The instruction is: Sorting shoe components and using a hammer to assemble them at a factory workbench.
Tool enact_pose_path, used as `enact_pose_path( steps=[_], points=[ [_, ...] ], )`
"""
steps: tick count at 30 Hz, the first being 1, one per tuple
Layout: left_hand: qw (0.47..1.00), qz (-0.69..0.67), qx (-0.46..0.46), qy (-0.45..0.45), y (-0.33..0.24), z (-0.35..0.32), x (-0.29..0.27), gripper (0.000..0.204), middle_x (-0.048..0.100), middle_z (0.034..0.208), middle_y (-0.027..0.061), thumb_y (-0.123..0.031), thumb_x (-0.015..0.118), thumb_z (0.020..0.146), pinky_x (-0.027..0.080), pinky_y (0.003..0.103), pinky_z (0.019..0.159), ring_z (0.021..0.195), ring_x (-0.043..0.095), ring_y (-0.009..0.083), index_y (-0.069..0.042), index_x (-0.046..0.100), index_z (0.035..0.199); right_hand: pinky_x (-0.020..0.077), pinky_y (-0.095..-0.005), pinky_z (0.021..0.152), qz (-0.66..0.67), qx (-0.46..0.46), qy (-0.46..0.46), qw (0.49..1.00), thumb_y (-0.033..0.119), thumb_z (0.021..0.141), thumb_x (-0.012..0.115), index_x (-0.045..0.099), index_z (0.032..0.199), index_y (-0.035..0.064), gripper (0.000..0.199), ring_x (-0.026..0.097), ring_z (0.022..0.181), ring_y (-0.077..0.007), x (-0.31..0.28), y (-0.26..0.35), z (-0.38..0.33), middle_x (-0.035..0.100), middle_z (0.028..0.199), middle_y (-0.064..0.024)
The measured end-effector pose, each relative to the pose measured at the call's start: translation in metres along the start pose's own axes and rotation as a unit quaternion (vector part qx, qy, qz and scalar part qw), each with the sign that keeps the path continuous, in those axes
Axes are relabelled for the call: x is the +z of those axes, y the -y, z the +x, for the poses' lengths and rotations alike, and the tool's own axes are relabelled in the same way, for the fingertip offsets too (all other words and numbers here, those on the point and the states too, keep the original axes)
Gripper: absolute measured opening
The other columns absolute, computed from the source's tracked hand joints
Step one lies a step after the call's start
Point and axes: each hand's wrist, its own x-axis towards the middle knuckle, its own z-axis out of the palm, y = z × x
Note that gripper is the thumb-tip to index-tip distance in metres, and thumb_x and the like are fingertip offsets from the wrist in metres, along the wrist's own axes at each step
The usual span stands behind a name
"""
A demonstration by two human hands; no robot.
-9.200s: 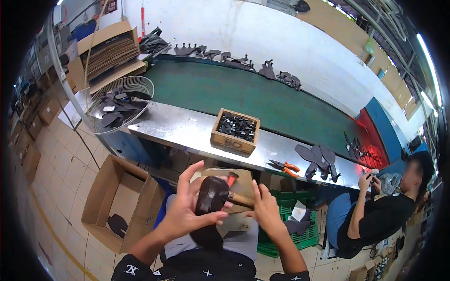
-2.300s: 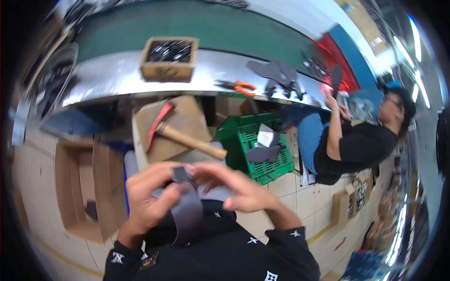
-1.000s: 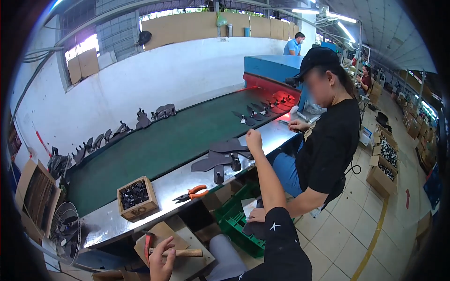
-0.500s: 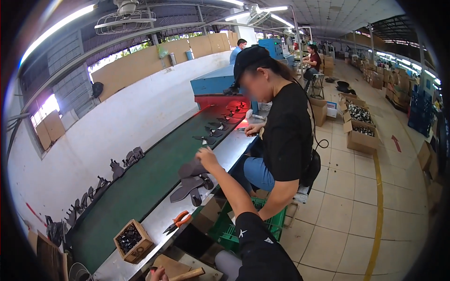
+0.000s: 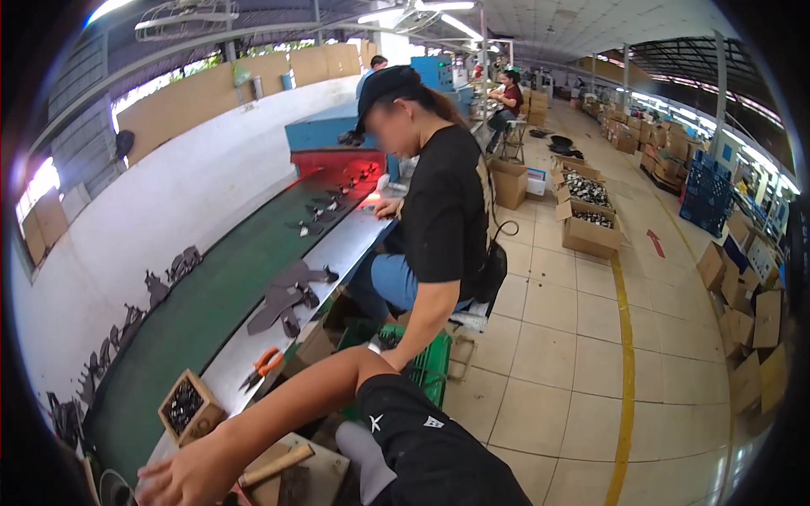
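Observation:
My right arm crosses the lower part of the view from the right, and my right hand (image 5: 190, 474) hangs low at the left with its fingers spread. Its fingertips are beside a round greyish rim (image 5: 114, 487) at the near end of the bench; no held thing shows. Just beyond the hand stands a wooden box (image 5: 207, 419) of small black pieces. A wooden tool handle (image 5: 277, 465) lies right of the hand. Farther along the metal ledge are orange-handled pliers (image 5: 263, 365) and dark grey shoe soles with heels (image 5: 283, 304). My left hand is out of view.
A green conveyor belt (image 5: 181, 341) runs along the wall, with dark shoe parts on its far edge and more near a red-lit machine (image 5: 337, 160). A co-worker in black (image 5: 439, 202) sits at the ledge, one arm down over a green crate (image 5: 434, 367). Cartons (image 5: 591, 232) stand on the tiles.
My right hand has drawn back from the soles to the near left. My left hand, at the lower edge before, has left the view. The view has swung right.

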Motion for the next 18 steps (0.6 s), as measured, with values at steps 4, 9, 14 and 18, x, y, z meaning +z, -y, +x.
enact_pose_path(
  steps=[4,9,14,18],
  points=[
    [0.972,-0.209,-0.105,-0.007,-0.037,-0.059,-0.012,0.069,0.054,0.124,0.0191,-0.015,0.065,0.092,0.052,0.035,0.065,0.078,0.061,0.0237,-0.005,0.024,0.148,0.0290,-0.0563,0.108,-0.039,0.415,-0.117,0.901,0.036,0.068,0.077,0.046,0.137,0.0063,0.081,0.022,0.141,-0.0384,0.058,0.019,-0.069,0.028,0.146,-0.0287],
    [0.966,-0.155,-0.051,-0.201,-0.039,-0.071,0.013,0.078,0.051,0.121,0.0211,-0.005,0.066,0.089,0.050,0.033,0.054,0.070,0.057,0.0215,-0.004,0.016,0.149,0.0520,-0.0465,0.080,-0.081,0.570,0.167,0.800,0.037,0.072,0.077,0.053,0.117,-0.0087,0.068,0.050,0.116,-0.0417,0.124,0.041,-0.120,0.040,0.132,-0.0332],
    [0.947,-0.169,-0.143,-0.234,-0.068,-0.043,0.035,0.041,0.062,0.084,0.0102,-0.024,0.060,0.096,0.043,0.028,0.051,0.062,0.051,0.0147,0.001,0.054,0.127,0.0527,-0.0451,0.070,-0.075,0.568,0.119,0.811,0.036,0.082,0.070,0.055,0.098,-0.0060,0.048,0.064,0.083,-0.0415,0.100,0.044,-0.139,0.056,0.107,-0.0257],
    [0.950,-0.138,-0.139,-0.245,-0.052,-0.021,0.051,0.038,0.062,0.089,0.0099,-0.028,0.058,0.097,0.047,0.031,0.062,0.071,0.055,0.0189,0.002,0.060,0.120,0.0498,-0.0512,0.077,0.011,0.581,0.075,0.810,0.036,0.080,0.072,0.047,0.109,-0.0039,0.055,0.060,0.097,-0.0437,0.129,0.065,-0.151,0.055,0.106,-0.0258]
  ],
)
